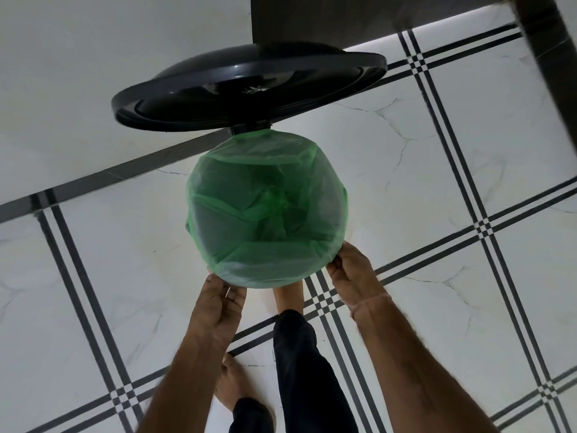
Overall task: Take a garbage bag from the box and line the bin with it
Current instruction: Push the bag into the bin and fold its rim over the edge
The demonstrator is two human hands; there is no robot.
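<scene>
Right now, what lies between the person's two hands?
In the head view, the near edge of the green bag over the bin rim, between left hand and right hand.

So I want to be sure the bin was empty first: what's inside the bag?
Inside the green bag only its own crumpled folds show, gathered at the bottom. The bag covers the bin underneath, so nothing beneath the plastic can be seen.

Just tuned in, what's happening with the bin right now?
A person stands over a pedal bin whose black lid is flipped open. A green garbage bag already sits inside, its edge folded over the rim. The left hand and right hand grip the bag's near edge, apparently tugging it down around the rim. One bare foot is at the base.
</scene>
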